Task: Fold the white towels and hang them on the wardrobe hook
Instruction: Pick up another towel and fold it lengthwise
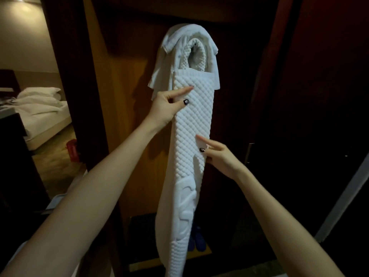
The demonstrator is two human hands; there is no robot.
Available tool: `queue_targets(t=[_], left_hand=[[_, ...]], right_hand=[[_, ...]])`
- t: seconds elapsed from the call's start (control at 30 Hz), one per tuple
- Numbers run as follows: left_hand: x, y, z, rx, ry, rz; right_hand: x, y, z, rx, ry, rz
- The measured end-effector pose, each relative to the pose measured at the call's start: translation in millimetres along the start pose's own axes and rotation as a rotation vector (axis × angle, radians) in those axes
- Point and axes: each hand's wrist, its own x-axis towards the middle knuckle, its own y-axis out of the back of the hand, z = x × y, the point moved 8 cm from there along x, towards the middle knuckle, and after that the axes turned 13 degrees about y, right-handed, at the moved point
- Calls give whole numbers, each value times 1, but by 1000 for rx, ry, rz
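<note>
1. Towels hang together high on the back wall of the open wardrobe [127,96]. The hook that carries them is hidden under the cloth.
2. On top lies the plain towel [175,39], bunched over the peak, with its loose ends falling down the left and right sides.
3. In front hangs the quilted towel [191,120], folded into a long narrow strip. It loops over the top and drops straight down towards the wardrobe floor, and its lower part shows a raised pattern.
4. Your left hand [165,104] holds the left edge of the quilted towel just under its upper hem. Thumb and forefinger lie on the face, and the other fingers go behind the edge.
5. Your right hand [219,156] holds the right edge lower down, about mid-length. Thumb and forefinger are on the face here too, with the rest tucked behind.
6. Both your forearms reach up from the bottom corners of the view.
7. Down on the wardrobe floor, behind the towel's lower end, sit blue slippers [196,238].
8. Off to the far left, through the doorway, you see a bed [46,114] with rumpled white bedding, and a red object [72,150] on the floor near it.
</note>
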Motion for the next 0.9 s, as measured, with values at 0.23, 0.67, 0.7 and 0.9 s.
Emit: queue_targets(t=[0.23, 0.67, 0.7, 0.9], left_hand=[[16, 35, -24, -14, 96, 112], [-64, -1, -152, -222, 467, -30], [-68, -4, -153, -243, 487, -39], [-85, -17, -155, -352, 469, -82]], right_hand=[[-3, -28, 7, -54, 16, -7], [40, -1, -37, 61, 55, 266], [40, 1, -36, 54, 50, 264], [33, 10, -37, 65, 46, 276]])
